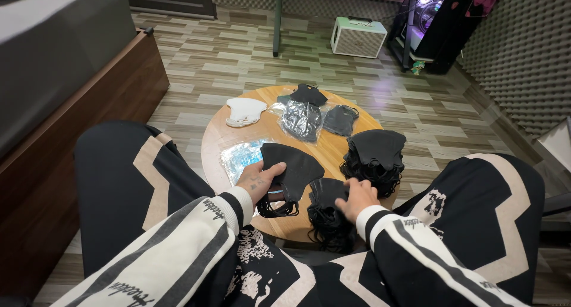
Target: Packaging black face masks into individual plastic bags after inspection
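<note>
Currently seated at a small round wooden table [238,141], knees either side, black-and-cream patterned trousers and striped sleeves in frame.

Left hand [257,179]: closed on a black face mask [292,167], thumb on top, fingers under its left edge. Mask held flat just above the table's near-left part, ear loops hanging below at the near edge.

Right hand [355,197]: fingers curled down onto a near stack of black masks [326,215] at the table's front edge. Touching the top of the stack; blurred, so cannot tell whether actually pinching one or just resting.

Also on the table:
- Taller pile of black masks [376,158] at the right edge, just beside the right hand, loops spilling down the side.
- Clear plastic wrapper with blue tint [241,158] on the left, partly under the held mask.
- White mask [245,111] at far left, lying apart from the rest.
- Clear bag with a dark mask inside [301,119] at far centre, another black mask [308,94] touching its far end.
- Dark grey mask [341,120] just right of the bag.

Surroundings: wood-pattern floor [238,57], bed with brown frame [77,93] to the left, small white speaker box [358,37] on the floor beyond the table, lit computer case [427,15] at top right, grey foam wall panel [523,51] on the right.
</note>
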